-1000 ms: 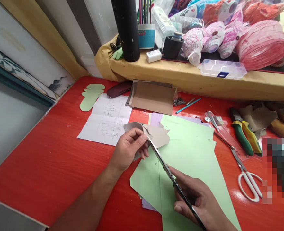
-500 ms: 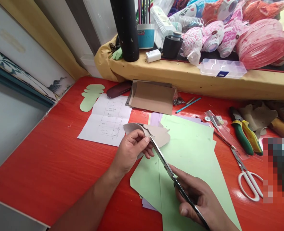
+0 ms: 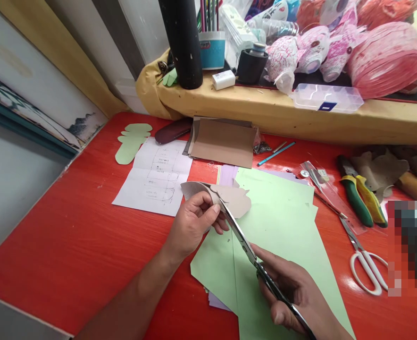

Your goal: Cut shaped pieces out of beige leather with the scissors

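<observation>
My left hand (image 3: 194, 222) pinches a grey-beige cut piece of thin sheet (image 3: 236, 200) between thumb and fingers; paper or leather, I cannot tell which. One end of the piece curls up over the fingers, and its right end has a rounded, notched outline. In my right hand (image 3: 293, 293) are long scissors (image 3: 243, 242) with dark handles. Their blades point away and up to the left, with the tips at the piece beside my left thumb. The fingers partly hide the handle loops. Large light green sheets (image 3: 282, 226) lie beneath both hands.
Left of the hands lies a white paper with drawn outlines (image 3: 132, 189); green cut-outs (image 3: 129, 147) are behind it. Brown sheets (image 3: 226, 144) are stacked at the back. On the right are pliers (image 3: 357, 198) and white-handled scissors (image 3: 367, 271). A cluttered ledge (image 3: 265, 113) runs behind.
The right thumb has shifted slightly right and down, and the scissors' handles have moved a little. My left hand keeps its hold on the piece, nearly still. The view has shifted slightly.
</observation>
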`<action>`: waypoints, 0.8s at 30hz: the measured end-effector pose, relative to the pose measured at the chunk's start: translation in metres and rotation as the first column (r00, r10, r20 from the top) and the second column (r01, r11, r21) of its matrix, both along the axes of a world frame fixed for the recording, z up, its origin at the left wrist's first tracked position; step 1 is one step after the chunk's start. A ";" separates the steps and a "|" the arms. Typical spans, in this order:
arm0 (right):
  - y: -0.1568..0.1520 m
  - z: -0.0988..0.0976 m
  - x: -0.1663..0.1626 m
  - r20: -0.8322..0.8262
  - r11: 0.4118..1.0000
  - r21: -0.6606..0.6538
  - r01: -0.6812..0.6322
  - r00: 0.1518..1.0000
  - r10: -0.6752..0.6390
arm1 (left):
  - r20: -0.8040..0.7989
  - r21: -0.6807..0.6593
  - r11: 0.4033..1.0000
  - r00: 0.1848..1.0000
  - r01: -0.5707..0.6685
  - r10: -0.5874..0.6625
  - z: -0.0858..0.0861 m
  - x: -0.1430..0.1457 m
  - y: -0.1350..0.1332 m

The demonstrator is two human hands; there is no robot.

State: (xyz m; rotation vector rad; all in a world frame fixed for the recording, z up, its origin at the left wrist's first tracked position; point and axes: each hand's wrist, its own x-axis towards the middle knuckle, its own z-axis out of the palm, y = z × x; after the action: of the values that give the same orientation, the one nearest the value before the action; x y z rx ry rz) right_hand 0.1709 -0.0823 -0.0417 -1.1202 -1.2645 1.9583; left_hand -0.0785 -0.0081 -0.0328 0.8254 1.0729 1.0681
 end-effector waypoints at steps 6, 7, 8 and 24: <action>-0.006 -0.014 0.004 -0.061 1.000 0.005 0.004 0.998 -0.004 | -0.014 -0.002 1.000 1.000 0.010 -0.010 0.001 0.003 -0.001; -0.006 -0.015 0.004 -0.064 1.000 0.012 0.008 0.998 -0.008 | -0.018 -0.007 1.000 1.000 0.011 -0.011 0.001 0.003 -0.002; -0.005 -0.015 0.004 -0.065 1.000 0.021 0.010 0.998 -0.008 | -0.019 -0.010 1.000 1.000 0.012 -0.012 0.002 0.004 -0.002; 0.001 0.008 -0.001 0.044 1.000 0.021 -0.014 0.999 0.013 | 0.030 0.010 0.999 0.999 -0.039 0.039 0.003 0.003 -0.003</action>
State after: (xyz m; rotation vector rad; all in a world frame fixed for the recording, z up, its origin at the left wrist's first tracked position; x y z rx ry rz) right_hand 0.1698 -0.0816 -0.0336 -1.1531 -1.3154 1.9356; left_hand -0.0753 -0.0111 -0.0301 0.7978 1.0631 1.1167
